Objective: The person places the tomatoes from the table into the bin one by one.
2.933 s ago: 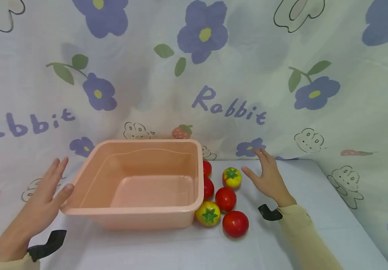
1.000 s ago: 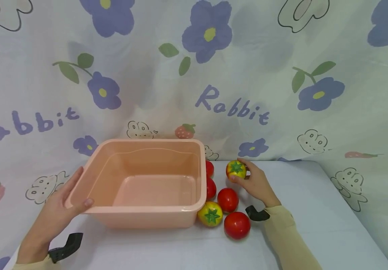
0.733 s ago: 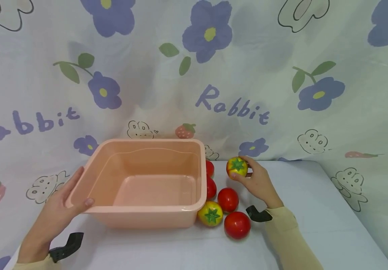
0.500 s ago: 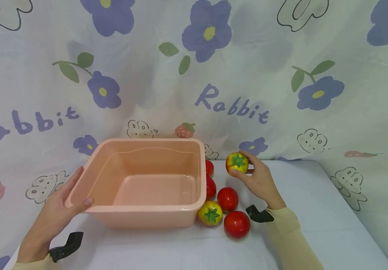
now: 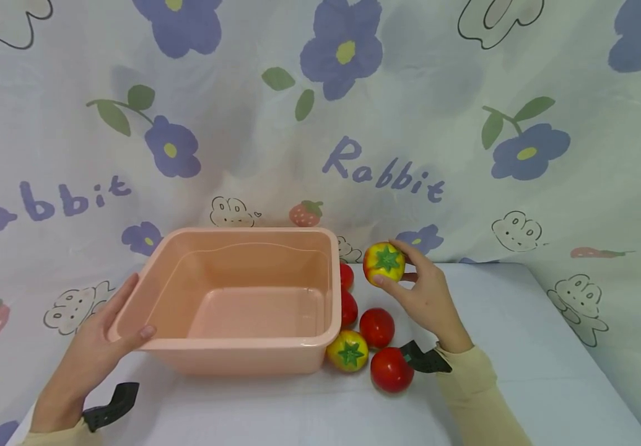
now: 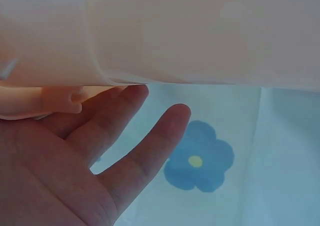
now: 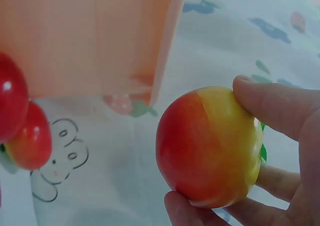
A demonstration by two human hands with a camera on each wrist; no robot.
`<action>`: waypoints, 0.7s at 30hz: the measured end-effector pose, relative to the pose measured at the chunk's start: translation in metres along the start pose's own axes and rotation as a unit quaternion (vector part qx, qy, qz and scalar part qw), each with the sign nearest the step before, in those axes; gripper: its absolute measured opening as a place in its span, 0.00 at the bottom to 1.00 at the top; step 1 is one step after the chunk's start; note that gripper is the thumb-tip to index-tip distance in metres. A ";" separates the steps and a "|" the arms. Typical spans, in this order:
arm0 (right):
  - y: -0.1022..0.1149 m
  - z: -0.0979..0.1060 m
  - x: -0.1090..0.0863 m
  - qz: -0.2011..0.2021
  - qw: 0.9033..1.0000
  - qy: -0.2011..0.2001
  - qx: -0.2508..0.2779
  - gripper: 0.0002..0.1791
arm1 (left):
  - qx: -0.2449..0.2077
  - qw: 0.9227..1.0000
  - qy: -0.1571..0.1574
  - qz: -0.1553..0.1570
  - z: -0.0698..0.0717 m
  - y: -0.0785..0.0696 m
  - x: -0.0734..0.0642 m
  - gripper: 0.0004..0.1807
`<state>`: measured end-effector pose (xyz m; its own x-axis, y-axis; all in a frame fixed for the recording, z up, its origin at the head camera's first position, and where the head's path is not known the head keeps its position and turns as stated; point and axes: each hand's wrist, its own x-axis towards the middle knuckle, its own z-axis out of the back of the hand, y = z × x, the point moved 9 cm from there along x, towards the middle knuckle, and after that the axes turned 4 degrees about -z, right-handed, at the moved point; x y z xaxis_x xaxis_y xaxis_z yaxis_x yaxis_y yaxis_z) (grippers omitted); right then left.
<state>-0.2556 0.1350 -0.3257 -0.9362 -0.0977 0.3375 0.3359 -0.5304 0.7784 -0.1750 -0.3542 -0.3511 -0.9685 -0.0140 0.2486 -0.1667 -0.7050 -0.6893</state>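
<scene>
On my head camera feed, a person's right hand (image 5: pixel 426 294) holds a glossy yellow-and-red tomato (image 5: pixel 375 263) between thumb and fingers. I see its green, star-shaped top facing me; on the right wrist feed, its red side shows, with fingers on opposite sides of it. That tomato is above the table (image 5: pixel 275 409), to the right of a peach-pink plastic tub (image 5: pixel 248 360) and apart from it.

The left hand (image 5: pixel 86 359) grips the tub's left end, thumb over the rim by the near corner and fingers along the outside. From the left wrist, I see one finger spread clear of the tub's edge.

Five more tomatoes lie to the tub's right. Nearest me is a red tomato (image 5: pixel 388 373); just to its left, by the tub's near corner, is a yellow tomato (image 5: pixel 347 351). A second red tomato (image 5: pixel 377 328) lies just behind those. Farther back, the tub's rim partly hides two red tomatoes (image 5: pixel 348 310).

Both sleeves (image 5: pixel 470 381) are pale yellow. Behind everything hangs a white cloth (image 5: pixel 231 93) printed with blue-purple flowers, rabbits, strawberries and the word "Rabbit".
</scene>
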 end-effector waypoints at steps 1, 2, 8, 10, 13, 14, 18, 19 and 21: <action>0.003 0.000 -0.001 0.002 1.000 -0.001 0.002 0.39 | -0.001 1.000 -0.001 -0.002 0.000 0.000 0.000 0.49; 0.005 0.000 -0.001 0.004 1.000 -0.002 0.003 0.39 | -0.002 1.000 -0.002 -0.004 0.000 -0.001 0.000 0.49; 0.021 -0.003 -0.004 0.017 1.000 -0.007 0.025 0.38 | -0.001 1.000 -0.001 -0.008 0.000 -0.001 0.000 0.50; 0.026 -0.006 -0.005 0.021 0.999 -0.004 0.033 0.38 | -0.001 1.000 0.000 -0.006 0.000 0.000 0.000 0.50; 0.032 -0.010 -0.005 0.024 0.999 0.002 0.043 0.39 | -0.001 1.000 0.000 -0.006 0.001 0.000 0.001 0.49; 0.034 -0.011 -0.006 0.025 0.999 0.003 0.045 0.39 | -0.002 1.000 0.000 -0.006 0.000 0.000 0.001 0.49; 0.042 -0.014 -0.005 0.035 0.998 0.005 0.052 0.39 | -0.002 1.000 0.001 -0.003 0.000 0.000 0.001 0.50; 0.044 -0.015 -0.005 0.039 0.998 0.007 0.053 0.39 | 0.000 1.000 0.002 0.000 0.000 0.001 0.001 0.50; 0.049 -0.017 -0.005 0.047 0.997 0.010 0.058 0.38 | 0.002 1.000 0.004 0.006 0.000 0.001 0.001 0.50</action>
<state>-0.2362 0.0954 -0.2987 -0.9012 -0.1603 0.4026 0.4315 -0.4166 0.8002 -0.1757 -0.3552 -0.3515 -0.9719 -0.0179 0.2346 -0.1533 -0.7081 -0.6892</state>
